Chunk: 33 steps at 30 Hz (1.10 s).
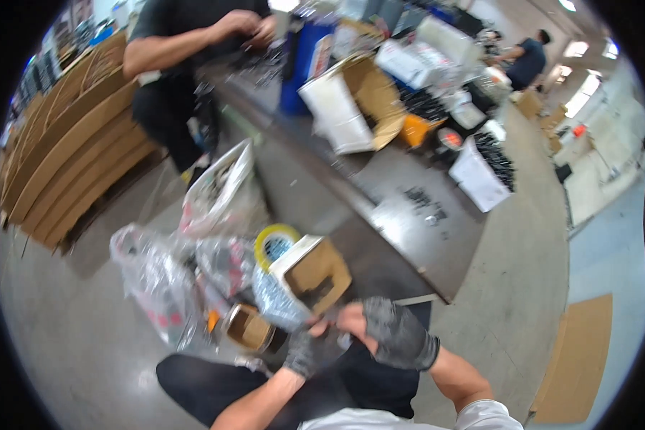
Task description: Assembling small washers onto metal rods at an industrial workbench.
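Note:
My left hand [307,351] and my right hand [398,335], both in grey fingerless gloves, meet above my lap. The fingers of each are bent and pinched together, with the tips almost touching; what lies between them is too small and blurred to name. Just beyond them a small open cardboard box [288,266] tilts toward me, with dark bits inside. Against its left side are a roll of yellow tape [259,249] and crumpled bluish clear plastic [274,301]. Lower left of these stands another small open carton [231,331].
Plastic bags [150,287] and a fuller white bag [226,204] stand left. The dark table [365,236] bears a blue bin [297,72], a white carton [337,115], a white box of black parts [473,175] and loose black pieces. Cardboard sheets [72,172] are stacked far left. A person works opposite.

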Motion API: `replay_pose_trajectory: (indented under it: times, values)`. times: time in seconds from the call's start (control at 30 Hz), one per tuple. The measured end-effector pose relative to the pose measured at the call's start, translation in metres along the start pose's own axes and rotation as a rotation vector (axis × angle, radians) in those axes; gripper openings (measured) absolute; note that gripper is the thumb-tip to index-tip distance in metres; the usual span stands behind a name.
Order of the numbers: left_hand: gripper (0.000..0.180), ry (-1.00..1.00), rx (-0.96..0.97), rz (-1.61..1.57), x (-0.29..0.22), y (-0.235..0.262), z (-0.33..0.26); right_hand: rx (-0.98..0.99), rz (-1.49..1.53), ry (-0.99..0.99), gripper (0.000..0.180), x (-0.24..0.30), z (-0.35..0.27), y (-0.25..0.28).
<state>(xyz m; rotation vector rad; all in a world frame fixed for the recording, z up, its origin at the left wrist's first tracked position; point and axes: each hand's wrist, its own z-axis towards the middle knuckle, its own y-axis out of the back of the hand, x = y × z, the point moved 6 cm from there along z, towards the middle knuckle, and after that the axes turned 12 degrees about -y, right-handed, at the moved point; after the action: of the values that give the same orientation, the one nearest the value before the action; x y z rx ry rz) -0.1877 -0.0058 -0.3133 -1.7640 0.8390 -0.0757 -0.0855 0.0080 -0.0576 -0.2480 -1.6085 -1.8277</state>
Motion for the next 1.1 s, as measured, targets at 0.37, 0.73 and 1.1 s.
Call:
replay_pose_trajectory:
  times: [0.37,0.73,1.1]
  values:
    - [0.022,0.175,0.136,0.337,0.031,-0.01,-0.017,-0.295,-0.41,-0.145,0.027,-0.106,0.082,0.144]
    - [0.029,0.07,0.202,0.55,0.033,-0.005,-0.011,-0.198,-0.611,-0.346,0.044,-0.163,0.156,0.108]
    - [0.029,0.151,0.192,0.484,0.028,-0.018,-0.019,-0.226,-0.49,-0.324,0.05,-0.155,0.154,0.11]
